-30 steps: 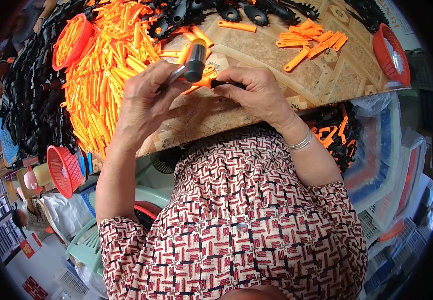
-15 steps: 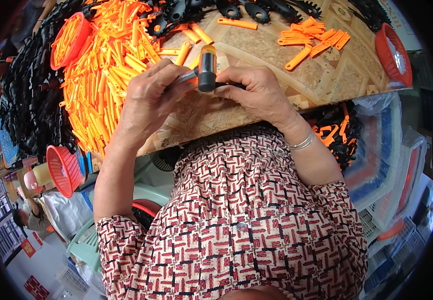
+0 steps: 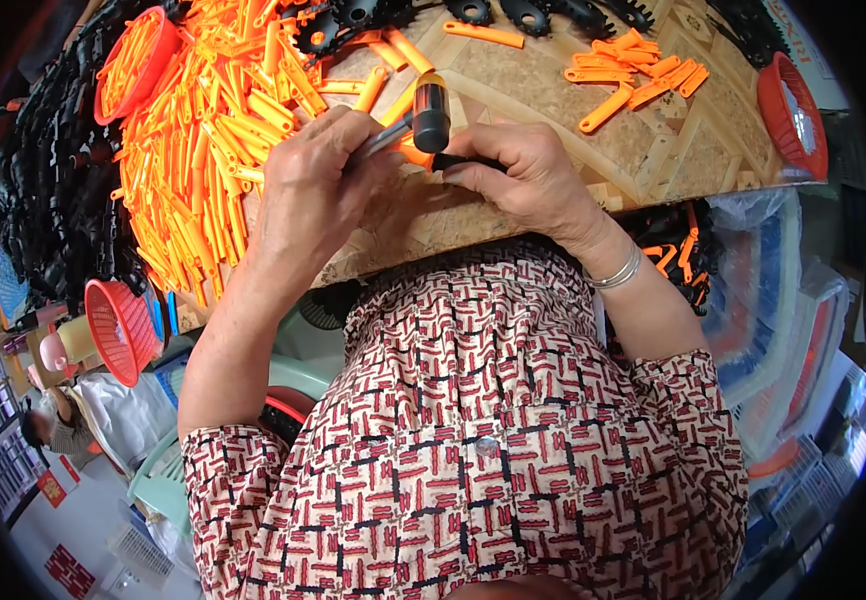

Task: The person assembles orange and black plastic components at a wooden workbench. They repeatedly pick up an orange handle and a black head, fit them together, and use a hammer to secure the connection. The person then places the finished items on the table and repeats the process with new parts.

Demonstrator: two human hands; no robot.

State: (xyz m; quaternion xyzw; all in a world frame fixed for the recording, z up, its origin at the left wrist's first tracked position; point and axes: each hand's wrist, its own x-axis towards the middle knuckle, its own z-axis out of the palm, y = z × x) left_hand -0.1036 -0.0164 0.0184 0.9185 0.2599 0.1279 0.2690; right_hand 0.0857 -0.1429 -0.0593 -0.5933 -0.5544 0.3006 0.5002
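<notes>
My left hand (image 3: 318,170) is closed round the grey shaft of a small mallet (image 3: 432,118), whose head is black and amber. Just under the mallet head, an orange plastic handle (image 3: 416,155) shows, its other end hidden by my left fingers. Pinched in my right hand (image 3: 528,172) is a black plastic part (image 3: 473,161), mostly covered by the fingers. Its tip meets the end of the orange handle; how far it sits inside cannot be seen. Both hands are over the near edge of the wood-patterned table (image 3: 523,90).
A big heap of orange handles (image 3: 203,160) lies left, beside piled black parts (image 3: 43,210). A small group of orange handles (image 3: 633,68) lies right. Red baskets (image 3: 791,118) stand at the table's ends. Black toothed pieces (image 3: 528,15) line the far side. Plastic crates (image 3: 768,300) stand lower right.
The mallet head has lifted off the black part and moved a little right. The orange handle beneath it has come into view. Both hands keep their holds, and the whole view has shifted slightly.
</notes>
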